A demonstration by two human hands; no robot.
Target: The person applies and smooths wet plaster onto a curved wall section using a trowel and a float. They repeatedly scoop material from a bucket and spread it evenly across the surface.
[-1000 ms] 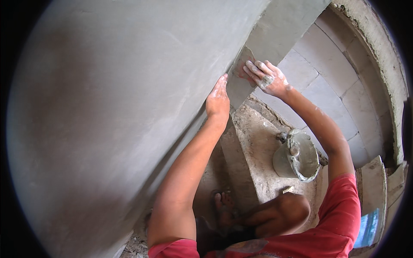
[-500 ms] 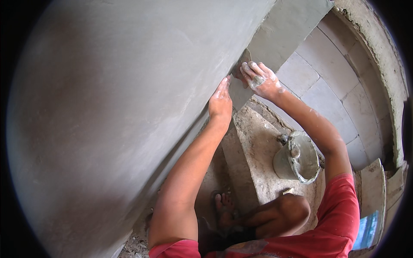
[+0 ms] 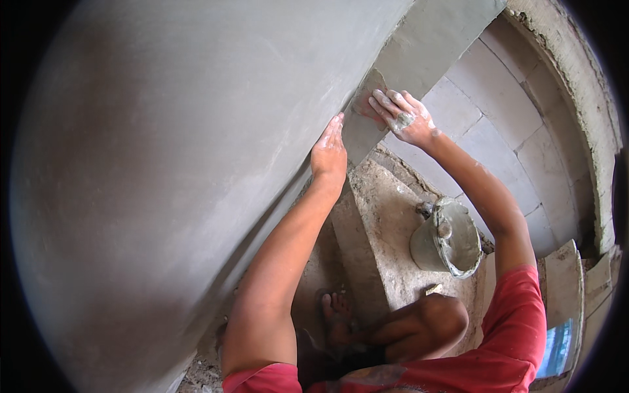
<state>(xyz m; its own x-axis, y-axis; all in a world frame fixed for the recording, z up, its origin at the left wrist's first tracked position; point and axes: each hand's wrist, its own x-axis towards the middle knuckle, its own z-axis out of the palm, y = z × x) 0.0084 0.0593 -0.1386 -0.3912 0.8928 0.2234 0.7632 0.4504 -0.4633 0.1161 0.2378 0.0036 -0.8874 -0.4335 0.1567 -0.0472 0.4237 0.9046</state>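
Observation:
My left hand point(image 3: 331, 149) is open, fingers straight and close to the wall point(image 3: 209, 105), at its lower corner beside a grey plastered band point(image 3: 445, 33). My right hand point(image 3: 401, 118), smeared with wet plaster, grips a thin flat scraper point(image 3: 370, 95) against the band where it meets the wall, just above and right of my left hand. Its thumb is hidden. Below my right hand, a grey-coated bucket point(image 3: 429, 242) of wet mix stands on a rough concrete step point(image 3: 393, 281), with a lumpy handle at its rim.
Curved rows of pale tiles point(image 3: 498, 150) lie to the right, bounded by a rough concrete edge point(image 3: 596, 118). Broken curved slabs point(image 3: 560, 281) and a blue sheet point(image 3: 555, 350) are at the lower right. My bare foot point(image 3: 337, 314) and bent knee are below.
Both hands shifted slightly right and down half a second ago and are now back up and left, near where they were a second ago. The scraper moved along with my right hand.

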